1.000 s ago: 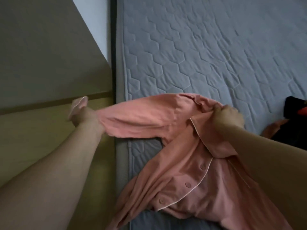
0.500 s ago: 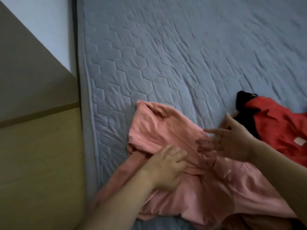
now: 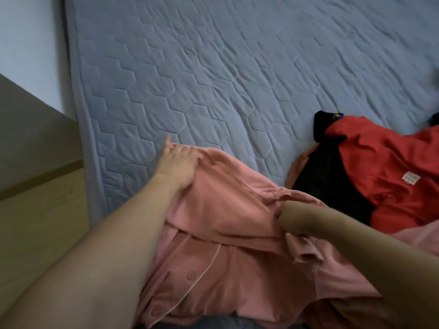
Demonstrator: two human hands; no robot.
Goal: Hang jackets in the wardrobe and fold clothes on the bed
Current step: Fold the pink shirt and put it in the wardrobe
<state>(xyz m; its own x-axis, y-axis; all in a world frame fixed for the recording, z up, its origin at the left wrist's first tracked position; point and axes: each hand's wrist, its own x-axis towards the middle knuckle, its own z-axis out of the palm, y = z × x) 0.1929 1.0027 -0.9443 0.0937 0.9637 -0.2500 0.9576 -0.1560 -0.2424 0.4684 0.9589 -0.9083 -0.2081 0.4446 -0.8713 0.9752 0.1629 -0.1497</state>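
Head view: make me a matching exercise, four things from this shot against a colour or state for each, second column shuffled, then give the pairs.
Things:
1. pink shirt
2. red jacket
3. quilted bed cover
4. left hand

States:
A. blue-grey, hexagon stitching
B. lies at the right, white label showing
C. rests on cloth at the shirt's far left corner
D. buttoned front, pale piping, spread on the bed

Pairs: 1-D, 2-B, 3-A, 4-C

left grip (image 3: 177, 163) flat, right grip hidden
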